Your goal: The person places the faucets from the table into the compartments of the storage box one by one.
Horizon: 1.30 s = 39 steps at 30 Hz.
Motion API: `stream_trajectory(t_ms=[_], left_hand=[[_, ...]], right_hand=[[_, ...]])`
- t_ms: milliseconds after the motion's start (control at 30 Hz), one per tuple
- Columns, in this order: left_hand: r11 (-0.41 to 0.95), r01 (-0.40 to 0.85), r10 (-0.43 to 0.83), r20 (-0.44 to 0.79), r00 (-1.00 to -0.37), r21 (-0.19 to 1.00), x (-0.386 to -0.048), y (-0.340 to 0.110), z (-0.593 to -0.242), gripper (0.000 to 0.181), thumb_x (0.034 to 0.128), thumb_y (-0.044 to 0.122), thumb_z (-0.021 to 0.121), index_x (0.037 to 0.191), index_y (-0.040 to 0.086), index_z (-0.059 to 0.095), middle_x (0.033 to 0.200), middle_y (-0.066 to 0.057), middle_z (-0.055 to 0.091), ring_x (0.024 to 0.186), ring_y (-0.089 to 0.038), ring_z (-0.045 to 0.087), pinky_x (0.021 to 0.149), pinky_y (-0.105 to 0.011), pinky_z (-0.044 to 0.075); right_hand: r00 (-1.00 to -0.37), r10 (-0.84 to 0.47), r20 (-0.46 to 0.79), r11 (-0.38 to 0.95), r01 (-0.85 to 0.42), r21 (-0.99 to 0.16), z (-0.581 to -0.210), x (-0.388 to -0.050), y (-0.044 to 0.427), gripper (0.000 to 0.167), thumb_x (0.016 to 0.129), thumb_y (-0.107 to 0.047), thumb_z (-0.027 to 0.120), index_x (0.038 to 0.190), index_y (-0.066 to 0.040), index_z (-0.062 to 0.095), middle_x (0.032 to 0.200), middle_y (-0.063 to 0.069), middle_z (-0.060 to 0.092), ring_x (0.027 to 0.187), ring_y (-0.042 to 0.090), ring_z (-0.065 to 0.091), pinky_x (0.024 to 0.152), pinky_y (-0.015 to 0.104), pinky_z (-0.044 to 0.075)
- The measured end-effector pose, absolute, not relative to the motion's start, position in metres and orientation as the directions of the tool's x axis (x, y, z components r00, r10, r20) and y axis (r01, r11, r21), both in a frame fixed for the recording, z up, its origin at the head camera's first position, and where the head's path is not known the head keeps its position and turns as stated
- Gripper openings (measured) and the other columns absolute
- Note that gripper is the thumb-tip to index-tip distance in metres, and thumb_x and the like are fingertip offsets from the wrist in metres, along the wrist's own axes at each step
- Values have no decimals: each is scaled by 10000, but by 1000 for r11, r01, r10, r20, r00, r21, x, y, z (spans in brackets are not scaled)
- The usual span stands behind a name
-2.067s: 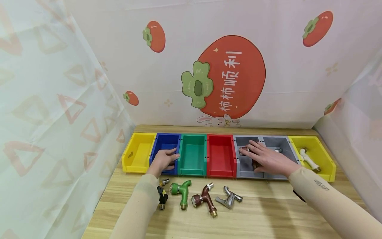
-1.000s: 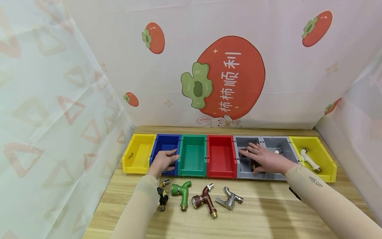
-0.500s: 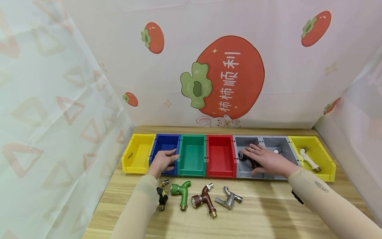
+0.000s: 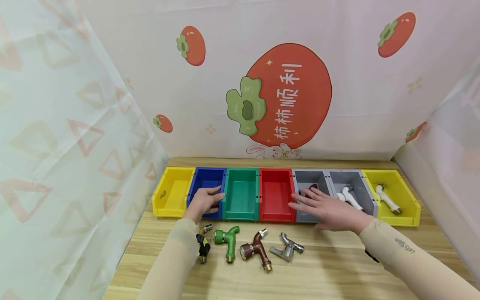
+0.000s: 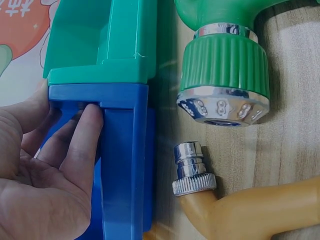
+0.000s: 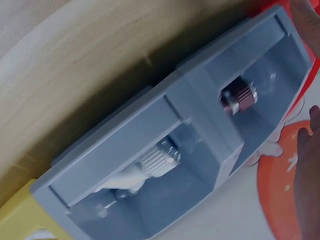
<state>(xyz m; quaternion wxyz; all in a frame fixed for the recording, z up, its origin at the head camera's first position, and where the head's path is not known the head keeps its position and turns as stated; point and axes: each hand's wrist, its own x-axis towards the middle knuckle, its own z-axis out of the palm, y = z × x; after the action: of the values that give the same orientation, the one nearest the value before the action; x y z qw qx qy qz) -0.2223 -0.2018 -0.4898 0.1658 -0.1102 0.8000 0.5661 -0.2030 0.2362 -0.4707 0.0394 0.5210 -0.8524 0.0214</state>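
My left hand [image 4: 204, 204] reaches over the blue bin [image 5: 120, 150], its fingertips touching the wall beside the green bin [image 4: 241, 193]. No faucet shows in its fingers. My right hand [image 4: 330, 208] hovers with spread fingers over the front of the left grey bin [image 4: 307, 177], partly hiding it. A faucet with a brown ribbed knob [image 6: 242, 95] lies in that bin, its body mostly hidden. The right grey bin [image 4: 343, 177] contains a white faucet [image 4: 350, 198]. In the right wrist view, part of my right hand shows at the right edge, apart from both faucets.
Before the bins lie a yellow faucet [image 5: 260, 207], a black faucet [image 4: 203, 248], a green faucet [image 4: 229, 241], a brown faucet [image 4: 258, 250] and a chrome faucet [image 4: 288, 248]. A red bin [image 4: 277, 193] and yellow bins [image 4: 174, 191] complete the row. The right yellow bin holds a white faucet [image 4: 388, 200].
My right hand has drawn forward and left from deeper over the left grey bin, uncovering the white faucet beside it. The brown faucet in the bin has shifted. My left hand stays put.
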Motion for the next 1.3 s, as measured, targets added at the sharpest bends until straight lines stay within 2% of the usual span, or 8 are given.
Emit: stream_trajectory(t_ms=[200,333,500,800,1000,1300], left_hand=[[338,-360,16,-387,-922,870,-222,-202,-489,541,1009,282,672,1525,244,513,1511,-115,538,1310,-364,581,940,-431,592],[343,-352,20,-381,-924,871,-222,-202,-489,543,1010,286,670,1527,244,509,1513,-117,537,1313,-363,578,944,-433,590],[349,-349,22,-380,-925,870,-220,-201,-488,543,1014,285,665,1530,243,505,1516,-114,533,1321,-364,571,940,-427,593],[349,-361,10,-389,-921,865,-220,-201,-487,538,1012,281,667,1526,249,511,1513,-114,537,1319,-360,573,945,-432,590],[350,-361,8,-389,-921,864,-220,-200,-487,540,1014,286,664,1529,246,507,1511,-122,538,1310,-366,579,942,-437,591],[344,-367,5,-392,-920,864,-220,-202,-487,540,1009,295,672,1523,254,515,1513,-105,538,1320,-355,573,936,-422,595]], right_hand=[[-370,-928,46,371,-928,16,-478,-193,222,1163,693,-312,957,1639,-284,281,1648,74,354,1496,432,301,1160,590,376],[-279,-959,50,280,-960,17,-486,-185,211,1120,685,-366,955,1618,-238,349,1628,103,388,1485,426,339,1139,535,427],[-204,-978,40,204,-979,14,-496,-177,201,1028,733,-360,931,1599,-230,394,1615,99,411,1480,392,371,1130,487,452],[-126,-992,6,127,-992,6,-507,-173,194,975,750,-291,923,1585,-237,423,1571,94,477,1430,341,469,1089,442,499],[-78,-997,7,78,-994,75,-513,-173,192,853,769,-266,901,1527,-189,515,1508,92,550,1385,307,528,1106,423,486],[-91,-996,-5,90,-993,73,-513,-173,189,800,763,-249,905,1488,-243,566,1517,141,528,1371,308,541,1088,396,503]])
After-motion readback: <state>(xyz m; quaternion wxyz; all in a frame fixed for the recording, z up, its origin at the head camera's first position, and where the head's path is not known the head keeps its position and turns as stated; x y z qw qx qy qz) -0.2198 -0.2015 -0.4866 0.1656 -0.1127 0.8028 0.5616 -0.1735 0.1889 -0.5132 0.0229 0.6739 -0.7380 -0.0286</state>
